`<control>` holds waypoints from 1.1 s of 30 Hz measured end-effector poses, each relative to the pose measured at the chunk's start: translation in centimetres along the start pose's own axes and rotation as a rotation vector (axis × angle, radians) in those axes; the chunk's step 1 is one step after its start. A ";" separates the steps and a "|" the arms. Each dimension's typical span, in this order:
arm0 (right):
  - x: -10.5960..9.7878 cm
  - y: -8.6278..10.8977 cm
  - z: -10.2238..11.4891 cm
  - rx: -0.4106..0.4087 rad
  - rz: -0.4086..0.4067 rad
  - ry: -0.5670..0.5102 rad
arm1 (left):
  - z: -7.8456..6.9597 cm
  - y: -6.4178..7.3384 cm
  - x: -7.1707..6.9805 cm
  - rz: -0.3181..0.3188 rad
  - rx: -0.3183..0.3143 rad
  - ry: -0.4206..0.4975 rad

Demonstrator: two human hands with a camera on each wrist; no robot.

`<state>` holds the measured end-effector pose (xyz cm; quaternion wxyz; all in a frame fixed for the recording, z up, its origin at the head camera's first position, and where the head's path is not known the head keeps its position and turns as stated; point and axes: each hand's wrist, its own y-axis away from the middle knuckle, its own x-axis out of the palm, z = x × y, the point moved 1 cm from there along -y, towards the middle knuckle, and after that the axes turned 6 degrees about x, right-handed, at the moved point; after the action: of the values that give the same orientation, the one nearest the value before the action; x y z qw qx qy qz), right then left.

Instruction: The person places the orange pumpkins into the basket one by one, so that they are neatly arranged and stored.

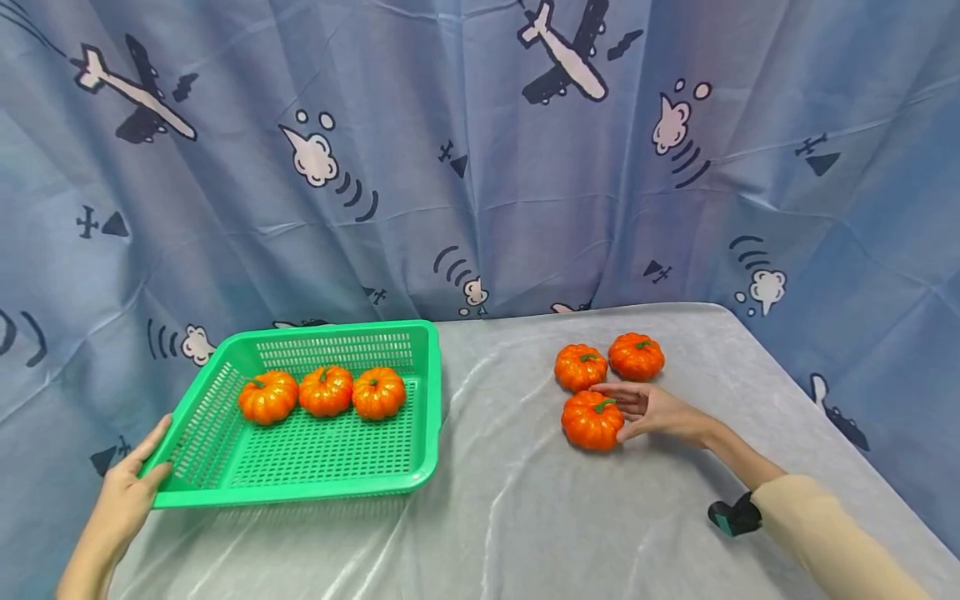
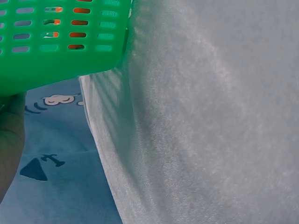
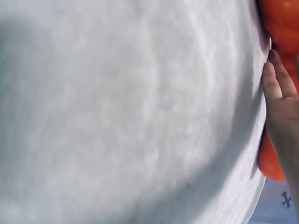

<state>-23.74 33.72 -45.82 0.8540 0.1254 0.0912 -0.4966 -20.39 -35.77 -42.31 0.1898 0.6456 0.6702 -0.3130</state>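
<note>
On the left in the head view, my left hand (image 1: pixel 129 492) grips the left rim of a green plastic basket (image 1: pixel 300 493), thumb on the near side. Three small orange pumpkins (image 1: pixel 326 391) sit in a row inside it. At the right, my right hand (image 1: pixel 656 412) is beside the nearest loose pumpkin (image 1: pixel 592 422), fingers spread along its far right side and thumb near its right front. Behind it lie two more pumpkins, one left (image 1: pixel 580 367) and one right (image 1: pixel 636 357). The right wrist view shows fairly straight fingers (image 3: pixel 273 83) near orange pumpkins; whether they touch is unclear.
A grey-white cloth covers the table (image 1: pixel 517 517), whose right edge slants toward the lower right. A blue curtain (image 1: pixel 480 167) with airplane prints hangs directly behind it. A black wrist strap (image 1: pixel 737 515) shows at the right sleeve.
</note>
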 end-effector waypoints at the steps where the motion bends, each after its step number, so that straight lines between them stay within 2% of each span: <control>1: 0.2 -0.1 0.0 0.004 -0.002 0.010 | 0.0 0.0 0.0 0.001 -0.003 0.006; 6: 1.5 -0.6 0.5 0.013 -0.007 0.051 | 0.0 0.1 -0.1 -0.010 -0.007 -0.002; 13: 2.9 -1.5 1.1 0.021 -0.036 0.175 | 0.2 0.3 -0.1 -0.029 0.003 -0.012; 16: 3.2 -1.8 1.1 0.040 -0.050 0.197 | 0.2 0.5 0.0 -0.037 0.006 -0.017; 22: 3.1 -1.8 1.5 0.085 -0.116 0.221 | -0.2 0.3 0.0 -0.008 -0.040 0.011; 27: 2.7 -1.6 3.1 0.097 -0.193 0.247 | -0.5 0.1 0.0 -0.010 -0.042 -0.005; 33: 2.3 -1.9 5.9 0.100 -0.236 0.245 | -0.7 0.0 0.0 -0.007 -0.055 0.004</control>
<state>-24.07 29.17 -41.05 0.7649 0.2157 0.1840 -0.5784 -20.31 -35.29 -41.84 0.2053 0.6384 0.6811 -0.2938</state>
